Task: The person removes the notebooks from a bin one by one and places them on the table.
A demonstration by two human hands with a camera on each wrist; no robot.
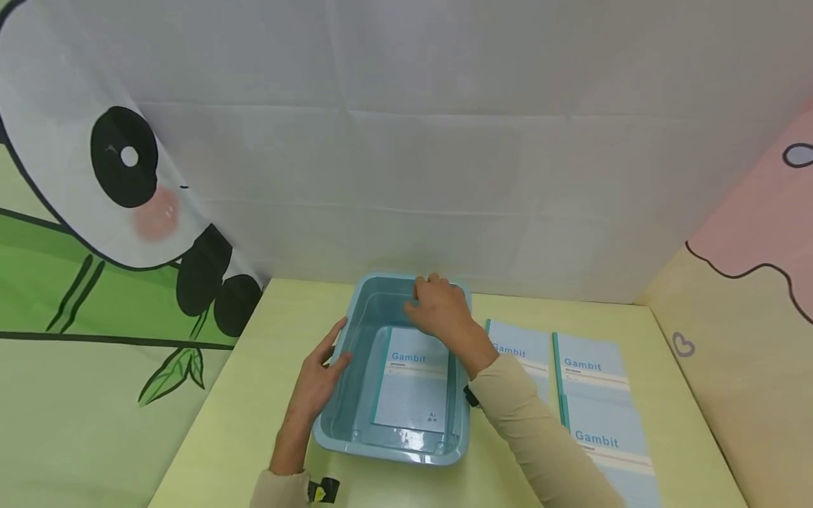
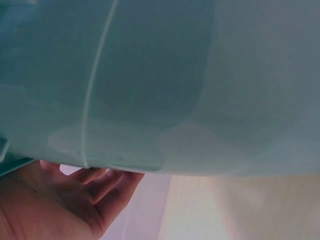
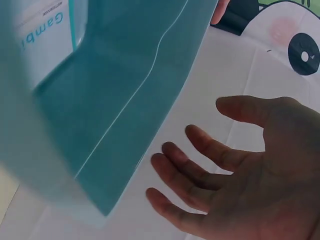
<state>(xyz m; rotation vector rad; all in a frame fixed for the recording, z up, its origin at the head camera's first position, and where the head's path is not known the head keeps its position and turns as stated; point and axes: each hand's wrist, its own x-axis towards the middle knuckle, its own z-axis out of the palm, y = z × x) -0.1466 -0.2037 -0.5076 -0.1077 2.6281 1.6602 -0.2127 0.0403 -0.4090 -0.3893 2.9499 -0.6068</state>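
Note:
A light-blue plastic basin (image 1: 394, 455) stands on the table, with a notebook marked Gambit (image 1: 413, 381) lying flat inside. My left hand (image 1: 317, 377) is at the basin's left rim, thumb and forefinger spread apart. In the left wrist view, the fingertips of the left hand (image 2: 75, 200) meet the basin's edge and are partly hidden behind it. Over the far right corner of the basin hovers my right hand (image 1: 441, 307). The right wrist view shows this right hand (image 3: 240, 170) holding nothing, its fingers spread and loosely bent beside the basin wall (image 3: 125, 110).
Right of the basin lie more Gambit notebooks: one (image 1: 517, 346) partly behind the right forearm, another (image 1: 591, 363) farther right, and one (image 1: 606, 441) overlapping it in front. A white cloth wall (image 1: 406, 176) rises behind the pale yellow table (image 1: 254, 395).

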